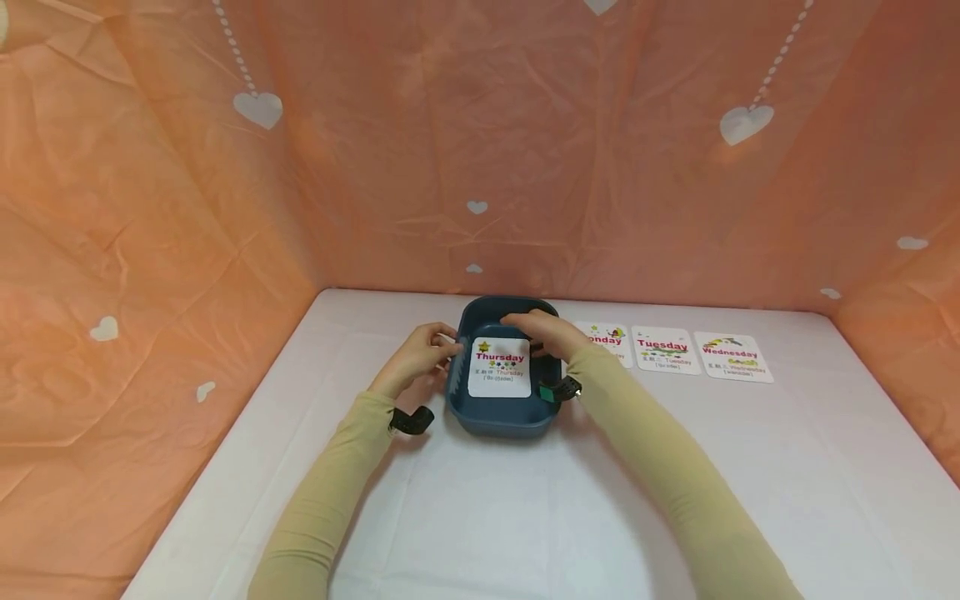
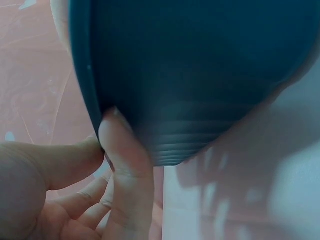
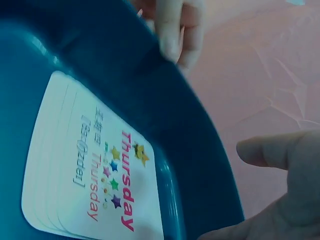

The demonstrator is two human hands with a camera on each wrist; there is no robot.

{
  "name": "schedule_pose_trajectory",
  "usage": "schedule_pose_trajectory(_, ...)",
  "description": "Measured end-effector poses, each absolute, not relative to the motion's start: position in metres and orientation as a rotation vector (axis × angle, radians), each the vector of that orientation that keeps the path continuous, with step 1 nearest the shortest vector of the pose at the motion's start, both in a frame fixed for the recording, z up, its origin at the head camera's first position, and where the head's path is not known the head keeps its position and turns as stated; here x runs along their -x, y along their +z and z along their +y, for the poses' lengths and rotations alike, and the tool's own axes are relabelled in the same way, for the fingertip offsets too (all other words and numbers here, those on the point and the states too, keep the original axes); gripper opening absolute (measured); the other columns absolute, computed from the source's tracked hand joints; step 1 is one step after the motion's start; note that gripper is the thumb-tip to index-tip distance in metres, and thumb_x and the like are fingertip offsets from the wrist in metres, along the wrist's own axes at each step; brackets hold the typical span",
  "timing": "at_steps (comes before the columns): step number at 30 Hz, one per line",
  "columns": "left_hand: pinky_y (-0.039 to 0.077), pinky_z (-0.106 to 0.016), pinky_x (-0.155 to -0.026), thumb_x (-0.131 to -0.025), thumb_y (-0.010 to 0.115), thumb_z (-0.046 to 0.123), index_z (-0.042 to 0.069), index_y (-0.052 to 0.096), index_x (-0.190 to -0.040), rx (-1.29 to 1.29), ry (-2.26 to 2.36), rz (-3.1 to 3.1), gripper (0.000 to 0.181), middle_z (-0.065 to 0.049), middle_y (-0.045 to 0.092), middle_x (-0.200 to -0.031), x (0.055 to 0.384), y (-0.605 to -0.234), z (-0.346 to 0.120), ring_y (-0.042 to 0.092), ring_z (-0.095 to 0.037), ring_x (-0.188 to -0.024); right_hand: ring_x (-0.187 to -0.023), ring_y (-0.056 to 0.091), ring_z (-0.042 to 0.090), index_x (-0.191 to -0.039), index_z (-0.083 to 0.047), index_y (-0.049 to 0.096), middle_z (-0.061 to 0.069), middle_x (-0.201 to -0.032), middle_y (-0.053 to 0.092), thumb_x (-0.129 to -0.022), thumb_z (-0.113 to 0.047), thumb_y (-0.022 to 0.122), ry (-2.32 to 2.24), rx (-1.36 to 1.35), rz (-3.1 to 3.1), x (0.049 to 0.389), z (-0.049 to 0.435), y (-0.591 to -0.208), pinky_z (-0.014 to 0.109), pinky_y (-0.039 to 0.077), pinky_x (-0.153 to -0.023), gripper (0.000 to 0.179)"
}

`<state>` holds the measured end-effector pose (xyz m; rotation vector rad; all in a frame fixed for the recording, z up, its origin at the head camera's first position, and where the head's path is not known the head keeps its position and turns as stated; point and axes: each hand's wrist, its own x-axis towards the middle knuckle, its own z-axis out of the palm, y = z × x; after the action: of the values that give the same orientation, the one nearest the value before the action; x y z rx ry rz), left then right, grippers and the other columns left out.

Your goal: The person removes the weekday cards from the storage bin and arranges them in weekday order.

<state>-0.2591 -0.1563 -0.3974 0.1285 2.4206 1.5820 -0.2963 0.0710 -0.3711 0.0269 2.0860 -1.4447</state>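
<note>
At the centre of the head view we saw the blue tray (image 1: 498,415) with the Thursday card (image 1: 499,367) inside; only the right wrist view showed us the lower cards (image 3: 36,192) beneath it. The left hand (image 1: 414,357) pinched the tray's side, clearest in the left wrist view. The right hand (image 1: 557,335), fingers loosely spread, gripped nothing we could see. Monday card (image 1: 604,340), Tuesday card (image 1: 666,350) and Wednesday card (image 1: 732,357) lay right of centre.
</note>
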Motion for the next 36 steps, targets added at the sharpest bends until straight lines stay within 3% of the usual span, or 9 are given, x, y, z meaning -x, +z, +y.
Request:
schedule_pose_trajectory(16, 0.053, -0.033, -0.060, -0.095, 0.061, 0.012, -0.003, 0.052, -0.121, -0.093, 1.567, 2.415, 0.032, -0.015, 0.062, -0.091, 0.261, -0.400, -0.156, 0.059, -0.019, -0.067, -0.131, 0.032, 0.038, -0.151, -0.007, 0.014, 0.022, -0.149, 0.023, -0.094, -0.036, 0.057, -1.432, -0.085, 2.060, 0.305, 0.069, -0.372, 0.047, 0.039, -0.100, 0.077)
schedule_pose_trajectory(20, 0.053, -0.033, -0.060, -0.094, 0.061, 0.011, -0.004, 0.052, -0.121, -0.090, 1.573, 2.414, 0.032, -0.014, 0.062, -0.090, 0.261, -0.399, -0.155, 0.059, -0.018, -0.066, -0.128, 0.037, 0.037, -0.150, -0.005, 0.019, 0.021, -0.148, 0.028, -0.094, -0.035, 0.056, -1.368, -0.046, 2.119, 0.306, 0.068, -0.374, 0.046, 0.042, -0.098, 0.073)
schedule_pose_trajectory(27, 0.052, -0.031, -0.057, -0.094, 0.061, 0.008, -0.006, 0.051, -0.120, -0.107, 1.573, 2.426, 0.032, -0.013, 0.060, -0.086, 0.259, -0.397, -0.155, 0.058, -0.017, -0.063, -0.113, 0.050, 0.035, -0.144, -0.001, 0.033, 0.023, -0.129, 0.047, -0.095, -0.029, 0.054, -1.196, 0.035, 2.273, 0.311, 0.068, -0.378, 0.040, 0.049, -0.088, 0.060)
schedule_pose_trajectory(30, 0.052, -0.031, -0.057, -0.094, 0.061, 0.008, -0.006, 0.051, -0.120, -0.103, 1.576, 2.423, 0.031, -0.013, 0.060, -0.086, 0.260, -0.398, -0.154, 0.058, -0.017, -0.063, -0.105, 0.053, 0.033, -0.134, 0.004, 0.040, 0.021, -0.120, 0.050, -0.093, -0.018, 0.054, -1.188, 0.069, 2.287, 0.312, 0.069, -0.378, 0.040, 0.050, -0.087, 0.048)
schedule_pose_trajectory(36, 0.051, -0.032, -0.058, -0.094, 0.061, 0.010, -0.005, 0.051, -0.122, -0.090, 1.568, 2.422, 0.033, -0.013, 0.060, -0.087, 0.260, -0.398, -0.155, 0.058, -0.018, -0.065, -0.077, 0.053, 0.022, -0.094, 0.006, 0.059, 0.010, -0.086, 0.051, -0.088, -0.002, 0.057, -1.129, 0.160, 2.340, 0.315, 0.067, -0.379, 0.039, 0.052, -0.083, 0.011)
